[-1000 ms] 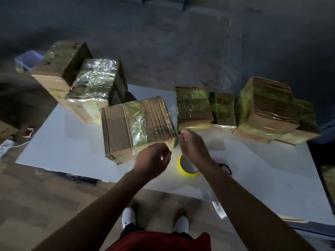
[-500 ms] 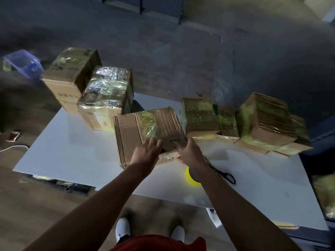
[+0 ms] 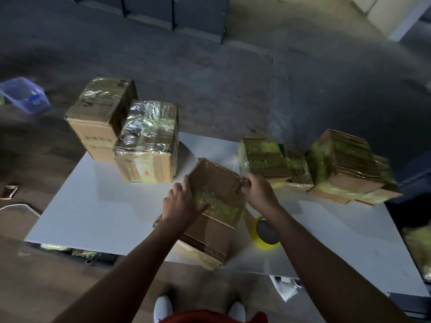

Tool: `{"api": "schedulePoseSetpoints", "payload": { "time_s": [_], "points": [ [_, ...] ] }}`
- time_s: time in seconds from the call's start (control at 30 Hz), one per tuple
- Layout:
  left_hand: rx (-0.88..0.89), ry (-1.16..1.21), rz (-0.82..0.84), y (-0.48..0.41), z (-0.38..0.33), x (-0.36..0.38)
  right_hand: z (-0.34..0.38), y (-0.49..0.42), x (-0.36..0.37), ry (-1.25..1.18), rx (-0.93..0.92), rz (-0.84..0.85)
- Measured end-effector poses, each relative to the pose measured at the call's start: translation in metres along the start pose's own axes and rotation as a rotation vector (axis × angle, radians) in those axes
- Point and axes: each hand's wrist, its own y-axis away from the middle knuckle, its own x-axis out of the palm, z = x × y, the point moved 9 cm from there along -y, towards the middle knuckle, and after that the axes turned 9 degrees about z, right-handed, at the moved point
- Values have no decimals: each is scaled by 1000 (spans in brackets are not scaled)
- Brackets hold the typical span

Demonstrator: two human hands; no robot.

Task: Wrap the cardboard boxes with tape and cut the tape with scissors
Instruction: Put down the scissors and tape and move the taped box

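Bare white table [image 3: 93, 206] was left free to the left of the grip, taped boxes [image 3: 149, 141] were stacked just beyond, the yellow tape roll [image 3: 267, 233] lay beside the right wrist, and the tilted cardboard box [image 3: 217, 229] was clasped near the table's front edge, the left hand [image 3: 180, 202] wrapped over its left edge, the right hand [image 3: 258, 192] curled round its far corner.
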Motion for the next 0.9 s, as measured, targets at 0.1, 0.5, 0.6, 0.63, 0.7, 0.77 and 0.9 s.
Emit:
{"api": "schedulePoseSetpoints", "payload": {
  "time_s": [0.1,0.5,0.6,0.63,0.7,0.77,0.9],
  "points": [
    [-30,76,-27,-7,12,-4,16,16,14,-57,14,-93],
    [-104,665,264,-16,42,31,11,43,55,-375,109,-134],
    [-112,759,299,-16,40,33,-5,51,72,-483,239,-94],
    [-115,763,295,-16,40,34,-8,51,73,-504,259,-90],
    [-120,764,278,-15,39,34,-13,49,71,-555,295,-94],
    [-136,820,277,-15,42,34,-23,48,73,-618,358,-89],
    [-142,1078,548,-12,44,51,-37,54,96,-804,451,40]
  ]
}}
